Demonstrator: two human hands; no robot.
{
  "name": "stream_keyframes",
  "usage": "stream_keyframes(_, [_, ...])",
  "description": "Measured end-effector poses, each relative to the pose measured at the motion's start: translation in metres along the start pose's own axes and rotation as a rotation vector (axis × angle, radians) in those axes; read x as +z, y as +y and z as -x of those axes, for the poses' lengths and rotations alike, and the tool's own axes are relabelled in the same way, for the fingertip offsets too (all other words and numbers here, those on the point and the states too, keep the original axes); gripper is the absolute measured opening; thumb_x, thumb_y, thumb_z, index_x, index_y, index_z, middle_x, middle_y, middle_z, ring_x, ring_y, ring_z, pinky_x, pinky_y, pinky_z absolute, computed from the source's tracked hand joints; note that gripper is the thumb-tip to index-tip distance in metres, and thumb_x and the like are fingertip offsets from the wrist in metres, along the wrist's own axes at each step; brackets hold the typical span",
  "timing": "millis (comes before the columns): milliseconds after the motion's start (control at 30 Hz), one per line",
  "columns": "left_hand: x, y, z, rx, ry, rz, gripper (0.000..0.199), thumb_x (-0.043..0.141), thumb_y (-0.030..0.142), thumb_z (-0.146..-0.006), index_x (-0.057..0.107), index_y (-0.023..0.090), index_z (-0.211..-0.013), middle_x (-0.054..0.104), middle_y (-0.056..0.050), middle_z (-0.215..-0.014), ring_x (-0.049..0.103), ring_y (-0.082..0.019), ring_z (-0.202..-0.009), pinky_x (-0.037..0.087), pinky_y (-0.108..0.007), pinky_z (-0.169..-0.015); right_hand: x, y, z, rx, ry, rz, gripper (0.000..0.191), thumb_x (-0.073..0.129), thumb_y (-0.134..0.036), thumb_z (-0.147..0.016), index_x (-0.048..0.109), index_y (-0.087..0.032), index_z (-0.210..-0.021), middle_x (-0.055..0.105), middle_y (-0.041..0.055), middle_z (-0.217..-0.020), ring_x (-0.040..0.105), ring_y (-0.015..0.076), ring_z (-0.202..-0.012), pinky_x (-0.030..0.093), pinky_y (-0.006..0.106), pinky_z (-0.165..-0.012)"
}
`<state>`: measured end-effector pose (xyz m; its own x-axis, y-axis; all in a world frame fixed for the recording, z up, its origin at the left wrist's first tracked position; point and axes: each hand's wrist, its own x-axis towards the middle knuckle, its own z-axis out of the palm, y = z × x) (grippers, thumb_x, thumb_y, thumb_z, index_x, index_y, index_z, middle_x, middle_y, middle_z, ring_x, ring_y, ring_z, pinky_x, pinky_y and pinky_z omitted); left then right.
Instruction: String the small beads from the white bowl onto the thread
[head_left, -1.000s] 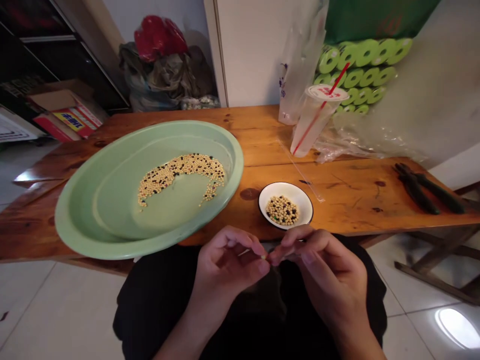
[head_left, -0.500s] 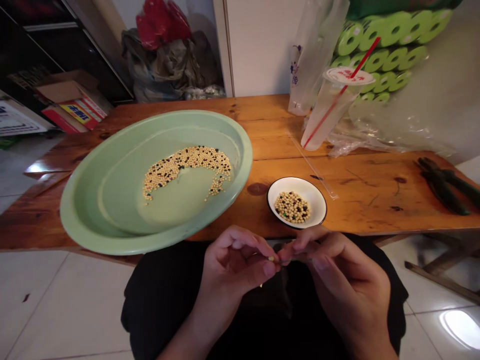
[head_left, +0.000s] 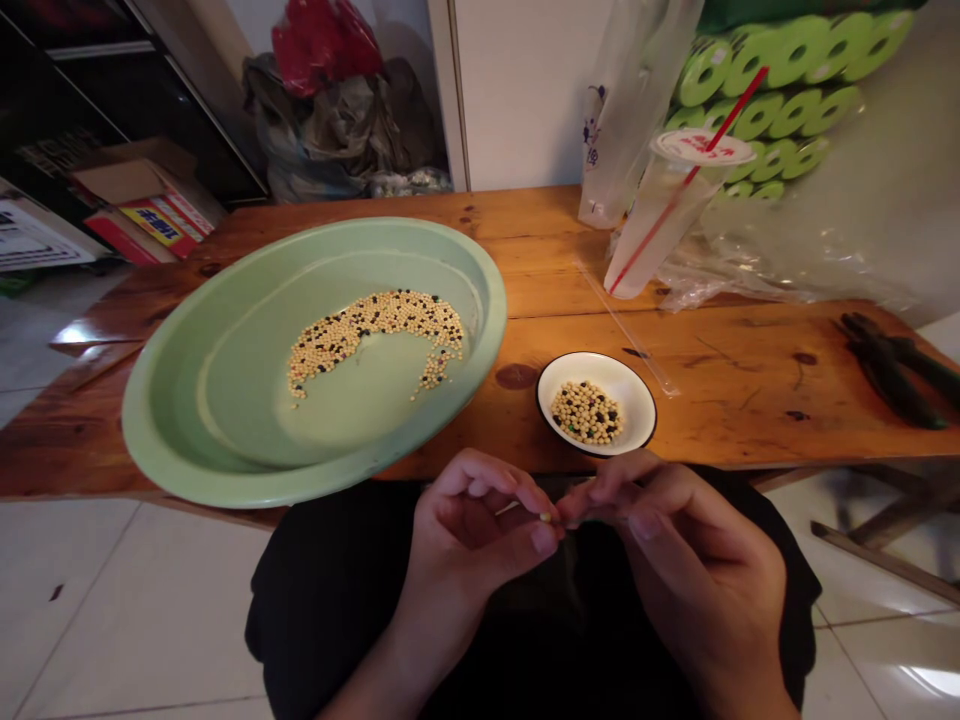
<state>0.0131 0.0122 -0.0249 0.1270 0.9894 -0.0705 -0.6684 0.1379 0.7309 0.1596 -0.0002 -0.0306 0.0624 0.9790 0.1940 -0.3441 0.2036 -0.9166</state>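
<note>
Over my dark-clothed lap, my left hand (head_left: 476,540) pinches a small pale-yellow bead (head_left: 546,517) between thumb and forefinger. The fingertips of my right hand (head_left: 697,560) are drawn together beside it, almost touching the left fingertips. What they grip is too small or hidden to make out. Just beyond the hands stands a white bowl (head_left: 637,395) with a dark rim, holding cream, black and a few green beads (head_left: 586,412). To the left, a large green basin (head_left: 225,400) holds a curved spread of similar cream and dark beads (head_left: 386,312).
The wooden bench (head_left: 525,330) carries a clear plastic strip (head_left: 626,328), a tall cup (head_left: 664,215) with a red straw, and dark-handled pliers (head_left: 892,370) at right. Green rolls (head_left: 791,60) in plastic stand behind. An opened carton (head_left: 161,215) is at far left.
Both hands hold almost the same pose, fingertips close together. The bead stays in the left pinch. The view has shifted very slightly.
</note>
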Motion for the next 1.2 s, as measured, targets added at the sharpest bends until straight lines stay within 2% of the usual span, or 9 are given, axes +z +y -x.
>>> stream_keyframes(367, [-0.007,-0.002,0.000,0.074,-0.080,-0.083,0.028,0.075,-0.004,-0.074,0.064,0.020,-0.084,0.069,0.003,-0.079,0.064,-0.007,-0.076,0.055,-0.017,-0.072,0.002,0.002,0.002,0.034,0.005,0.004,0.016,0.060,-0.017,-0.094,0.065,-0.019,-0.080,0.062,0.0009,-0.092,0.072,0.0156,-0.085,0.059,0.027,-0.079])
stream_keyframes(467, [-0.009,-0.002,0.001,0.178,-0.098,-0.193,0.029,0.074,-0.004,-0.074,0.065,0.021,-0.087,0.067,0.003,-0.080,0.063,-0.008,-0.077,0.055,-0.018,-0.072,0.002,0.003,0.001,0.068,0.002,-0.010,0.016,0.061,-0.019,-0.094,0.064,-0.020,-0.078,0.061,0.0002,-0.092,0.071,0.0141,-0.084,0.057,0.025,-0.079])
stream_keyframes(667, [-0.004,-0.001,0.007,0.332,-0.032,-0.500,0.028,0.076,-0.001,-0.074,0.067,0.023,-0.087,0.067,0.003,-0.079,0.064,-0.010,-0.075,0.055,-0.021,-0.072,0.003,0.006,-0.003,0.185,-0.036,-0.029,0.019,0.061,-0.018,-0.093,0.064,-0.021,-0.075,0.062,-0.0007,-0.092,0.068,0.0112,-0.083,0.054,0.021,-0.075])
stream_keyframes(833, [-0.003,-0.003,0.004,0.458,-0.014,-0.720,0.028,0.078,0.002,-0.073,0.069,0.022,-0.089,0.067,0.002,-0.080,0.064,-0.012,-0.076,0.054,-0.022,-0.073,0.003,0.008,-0.002,0.258,-0.042,-0.016,0.016,0.063,-0.021,-0.092,0.067,-0.021,-0.076,0.063,0.0008,-0.091,0.064,0.0122,-0.079,0.053,0.021,-0.071])
stream_keyframes(967, [-0.005,-0.001,0.005,0.489,-0.043,-0.895,0.022,0.075,0.007,-0.078,0.070,0.022,-0.094,0.068,0.000,-0.086,0.065,-0.012,-0.079,0.052,-0.020,-0.072,0.003,0.007,-0.005,0.277,0.022,-0.042,0.017,0.064,-0.022,-0.091,0.068,-0.021,-0.075,0.063,0.0012,-0.090,0.063,0.0131,-0.080,0.052,0.022,-0.072])
stream_keyframes(1100, [-0.002,0.000,0.005,0.504,-0.010,-0.993,0.014,0.067,0.007,-0.085,0.070,0.021,-0.088,0.069,0.001,-0.081,0.064,-0.010,-0.073,0.049,-0.018,-0.066,0.002,0.007,-0.009,0.250,0.082,-0.005,0.017,0.067,-0.022,-0.089,0.068,-0.020,-0.073,0.065,0.0018,-0.087,0.064,0.0156,-0.083,0.053,0.026,-0.076])
stream_keyframes(1200, [0.002,-0.005,-0.004,0.505,0.022,-1.043,0.011,0.066,0.010,-0.086,0.069,0.020,-0.083,0.069,0.001,-0.077,0.063,-0.011,-0.069,0.048,-0.020,-0.063,-0.003,0.005,-0.011,0.226,0.187,0.084,0.012,0.065,-0.027,-0.091,0.073,-0.021,-0.083,0.070,0.0029,-0.091,0.068,0.0156,-0.081,0.054,0.028,-0.079])
